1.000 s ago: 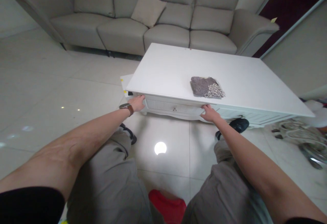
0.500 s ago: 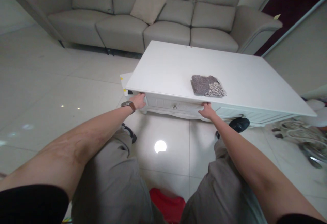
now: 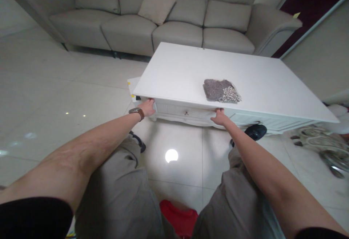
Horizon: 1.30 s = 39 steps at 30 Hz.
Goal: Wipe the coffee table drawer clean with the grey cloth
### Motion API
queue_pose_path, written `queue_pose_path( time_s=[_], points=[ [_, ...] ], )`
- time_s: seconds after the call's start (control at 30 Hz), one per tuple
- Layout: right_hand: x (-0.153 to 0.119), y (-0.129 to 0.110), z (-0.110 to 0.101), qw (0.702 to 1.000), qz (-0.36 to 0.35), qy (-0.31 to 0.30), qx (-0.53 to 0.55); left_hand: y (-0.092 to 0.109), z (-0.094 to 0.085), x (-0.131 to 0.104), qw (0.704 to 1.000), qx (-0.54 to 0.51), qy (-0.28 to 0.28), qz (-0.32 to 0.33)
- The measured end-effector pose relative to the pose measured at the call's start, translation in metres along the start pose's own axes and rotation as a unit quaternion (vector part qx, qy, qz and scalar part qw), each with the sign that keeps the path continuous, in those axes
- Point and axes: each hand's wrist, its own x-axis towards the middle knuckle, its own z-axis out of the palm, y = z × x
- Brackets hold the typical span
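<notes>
A white coffee table (image 3: pixel 174 72) with front drawers stands before me. My left hand (image 3: pixel 148 107), with a brown-strapped watch on its wrist, grips the underside of the tabletop's front edge near the left corner. My right hand (image 3: pixel 219 116) holds the same edge further right, its thumb pointing left. The fingertips of both hands are partly hidden under the edge. Between my hands is a drawer front with a small metal knob (image 3: pixel 186 113). On the tabletop lies a folded grey and white cloth (image 3: pixel 221 90).
Behind the table is a grey sofa (image 3: pixel 180 35) with a beige cushion (image 3: pixel 157 3). A white board (image 3: pixel 133 83) with yellow marks sticks out at the table's left end. A patterned rug (image 3: pixel 321 141) lies right. Something red (image 3: pixel 178 217) is below me.
The view has shifted very slightly. Both hands keep their hold on the table edge, and the table shows no clear movement.
</notes>
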Motion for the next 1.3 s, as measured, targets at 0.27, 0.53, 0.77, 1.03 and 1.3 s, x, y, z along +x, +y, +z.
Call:
queue_pose_path(
  time_s=[0.27,0.53,0.77,1.03,1.3],
  points=[
    [0.001,-0.004,-0.001,1.000,0.008,-0.021,-0.003,0.003,-0.004,-0.002,1.000,0.000,-0.022,-0.006],
    [0.002,-0.001,0.001,1.000,0.009,-0.014,-0.022,0.002,0.000,0.003,1.000,0.002,-0.019,-0.002],
    [0.001,-0.002,-0.006,0.991,-0.099,-0.057,-0.077,0.002,-0.010,0.003,0.997,0.027,-0.054,0.043],
    [-0.016,-0.021,-0.025,0.973,-0.223,-0.031,-0.055,0.007,-0.017,-0.003,0.984,0.014,-0.003,0.179],
    [-0.033,-0.021,-0.047,0.973,-0.213,0.069,-0.047,0.011,-0.030,-0.013,0.989,0.027,0.010,0.147]
  ],
)
